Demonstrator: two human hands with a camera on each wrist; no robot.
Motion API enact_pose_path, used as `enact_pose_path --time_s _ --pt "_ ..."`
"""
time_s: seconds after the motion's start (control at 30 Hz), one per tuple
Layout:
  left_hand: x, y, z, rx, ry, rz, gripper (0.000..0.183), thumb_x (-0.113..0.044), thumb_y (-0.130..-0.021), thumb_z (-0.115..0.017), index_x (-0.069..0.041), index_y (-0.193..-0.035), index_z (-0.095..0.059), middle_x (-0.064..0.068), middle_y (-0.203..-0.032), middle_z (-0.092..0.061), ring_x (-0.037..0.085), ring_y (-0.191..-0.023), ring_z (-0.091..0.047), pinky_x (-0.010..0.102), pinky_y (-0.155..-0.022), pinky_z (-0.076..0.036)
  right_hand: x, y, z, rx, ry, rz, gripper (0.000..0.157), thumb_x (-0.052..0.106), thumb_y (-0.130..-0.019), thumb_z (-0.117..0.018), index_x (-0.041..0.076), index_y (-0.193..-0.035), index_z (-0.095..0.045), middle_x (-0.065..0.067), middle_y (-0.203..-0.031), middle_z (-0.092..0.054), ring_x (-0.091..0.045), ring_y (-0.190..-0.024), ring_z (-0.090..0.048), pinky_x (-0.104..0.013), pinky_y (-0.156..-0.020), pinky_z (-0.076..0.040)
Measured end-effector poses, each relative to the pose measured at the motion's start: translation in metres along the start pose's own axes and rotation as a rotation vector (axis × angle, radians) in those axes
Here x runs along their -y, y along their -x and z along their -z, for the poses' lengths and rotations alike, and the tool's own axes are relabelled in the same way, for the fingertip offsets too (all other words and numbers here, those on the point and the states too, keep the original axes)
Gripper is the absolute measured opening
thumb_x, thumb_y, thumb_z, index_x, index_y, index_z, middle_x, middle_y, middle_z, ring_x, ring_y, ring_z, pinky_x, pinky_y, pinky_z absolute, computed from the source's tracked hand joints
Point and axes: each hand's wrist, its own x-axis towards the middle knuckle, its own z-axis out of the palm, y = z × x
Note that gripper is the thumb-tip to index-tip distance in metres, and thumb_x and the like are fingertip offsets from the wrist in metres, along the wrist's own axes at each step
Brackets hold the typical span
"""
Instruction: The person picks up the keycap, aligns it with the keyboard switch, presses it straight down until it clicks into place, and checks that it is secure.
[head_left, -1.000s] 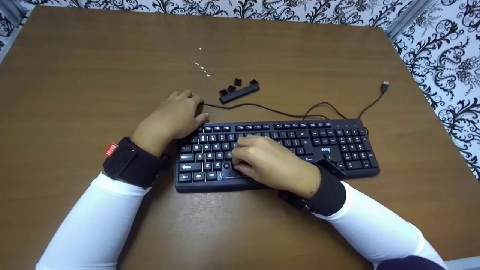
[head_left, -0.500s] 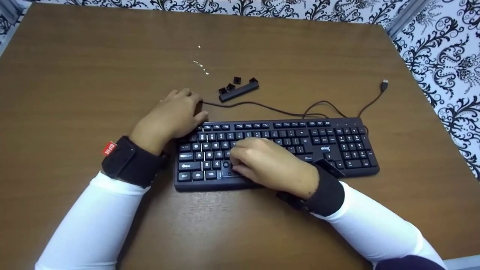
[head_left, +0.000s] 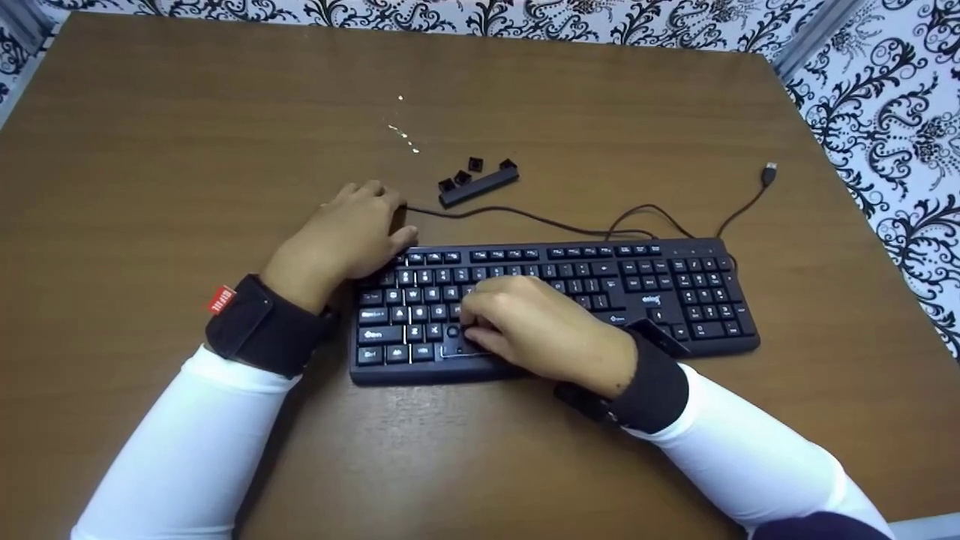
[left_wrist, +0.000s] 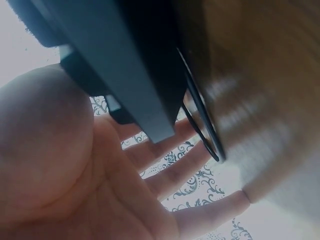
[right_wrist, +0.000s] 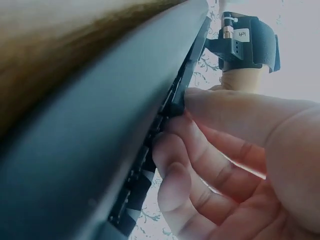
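A black keyboard (head_left: 450,373) lies on the wooden table, with a bare slot (head_left: 459,346) in its bottom row where the switch plate shows. My left hand (head_left: 341,232) is at its upper left corner. In the left wrist view its thumb (left_wrist: 45,125) is against the keyboard, and its fingers (left_wrist: 175,175) stretch out nearly straight toward the table. My right hand (head_left: 547,326) lies over the lower middle keys with fingers curled. In the right wrist view, thumb and forefinger pinch a dark keycap (right_wrist: 176,107) at the key row; the fingers partly cover it.
Behind the keyboard lie a loose spacebar (head_left: 480,187) and several small loose keycaps (head_left: 475,164). The keyboard cable (head_left: 517,214) runs along the back edge to a USB plug (head_left: 769,175) at the right. Small pale specks (head_left: 405,136) dot the table farther back.
The right hand has shifted very slightly to the left over the same keys. The left hand stays at the keyboard's corner.
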Motion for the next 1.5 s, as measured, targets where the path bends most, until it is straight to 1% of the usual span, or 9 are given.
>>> enact_pose_path --time_s 0.13,0.27,0.47,0.73,0.97,1.17,1.27,1.37,1.5 --pt "-0.002 0.001 0.001 -0.006 0.004 0.0 0.063 -0.041 -0.104 -0.047 -0.005 -0.154 -0.035 0.025 -0.162 -0.025 0.046 -0.15 -0.022 0.072 -0.116 -0.022 0.001 0.001 -0.001 -0.024 0.058 0.014 0.004 0.013 -0.089 -0.073 0.009 -0.089 -0.072 -0.003 -0.088 -0.067 -0.019 -0.083 -0.065 -0.033 -0.08 -0.059" --pt "-0.002 0.001 -0.001 0.002 -0.001 -0.002 0.063 -0.041 -0.104 -0.047 -0.005 -0.154 -0.036 0.025 -0.161 -0.026 0.046 -0.149 -0.023 0.072 -0.116 -0.023 0.001 0.002 -0.003 -0.015 0.084 0.025 0.005 0.014 -0.09 -0.073 0.009 -0.089 -0.072 -0.002 -0.087 -0.066 -0.018 -0.082 -0.063 -0.033 -0.081 -0.058" --pt "0.0 0.0 -0.002 -0.005 -0.005 -0.001 0.063 -0.042 -0.103 -0.048 -0.005 -0.153 -0.036 0.026 -0.16 -0.028 0.046 -0.148 -0.025 0.071 -0.116 -0.025 0.001 0.0 -0.003 0.0 0.074 0.032 0.003 0.011 -0.09 -0.072 0.009 -0.088 -0.069 -0.002 -0.086 -0.069 -0.019 -0.082 -0.066 -0.033 -0.081 -0.059" --pt "0.003 -0.002 -0.004 -0.036 -0.008 -0.036 0.057 -0.038 -0.103 -0.048 -0.003 -0.148 -0.044 0.026 -0.154 -0.038 0.047 -0.142 -0.033 0.066 -0.115 -0.031 0.001 -0.001 -0.006 0.003 0.072 0.062 0.01 0.002 -0.089 -0.068 0.009 -0.082 -0.064 -0.001 -0.08 -0.065 -0.019 -0.077 -0.062 -0.031 -0.072 -0.056" --pt "0.001 -0.002 -0.002 -0.019 -0.006 -0.019 0.06 -0.04 -0.103 -0.049 -0.003 -0.15 -0.041 0.025 -0.157 -0.033 0.046 -0.146 -0.028 0.065 -0.119 -0.026 -0.002 0.0 -0.002 0.011 0.054 0.068 0.005 0.004 -0.089 -0.068 0.009 -0.087 -0.067 -0.002 -0.086 -0.068 -0.018 -0.081 -0.065 -0.03 -0.077 -0.058" --pt "-0.002 -0.002 -0.002 -0.018 0.005 -0.028 0.061 -0.04 -0.103 -0.049 -0.002 -0.15 -0.04 0.025 -0.157 -0.033 0.045 -0.145 -0.029 0.062 -0.12 -0.026 -0.007 0.005 0.014 -0.077 0.028 0.073 0.002 0.01 -0.089 -0.071 0.01 -0.09 -0.072 -0.002 -0.089 -0.07 -0.016 -0.082 -0.066 -0.027 -0.078 -0.059" --pt "-0.001 -0.002 -0.002 -0.021 0.004 -0.038 0.061 -0.04 -0.103 -0.049 -0.001 -0.149 -0.041 0.026 -0.156 -0.035 0.045 -0.144 -0.031 0.06 -0.121 -0.026 -0.014 0.003 0.026 -0.113 0.043 0.05 0.006 0.011 -0.089 -0.073 0.008 -0.094 -0.074 -0.004 -0.091 -0.071 -0.017 -0.082 -0.066 -0.026 -0.077 -0.059" --pt "0.0 -0.001 -0.002 -0.016 0.007 -0.036 0.061 -0.04 -0.103 -0.049 -0.001 -0.149 -0.041 0.027 -0.156 -0.034 0.046 -0.144 -0.03 0.061 -0.121 -0.025 -0.026 -0.007 0.04 -0.128 0.073 0.013 0.007 0.009 -0.088 -0.072 0.005 -0.095 -0.074 -0.008 -0.091 -0.072 -0.02 -0.083 -0.067 -0.028 -0.076 -0.06" --pt "0.001 0.0 -0.001 -0.013 0.015 -0.028 0.061 -0.041 -0.104 -0.048 -0.003 -0.151 -0.04 0.026 -0.158 -0.032 0.047 -0.147 -0.026 0.066 -0.119 -0.024 -0.046 -0.029 0.058 -0.122 0.104 -0.065 0.009 0.003 -0.088 -0.067 0.002 -0.095 -0.073 -0.014 -0.093 -0.073 -0.025 -0.084 -0.069 -0.033 -0.078 -0.061"
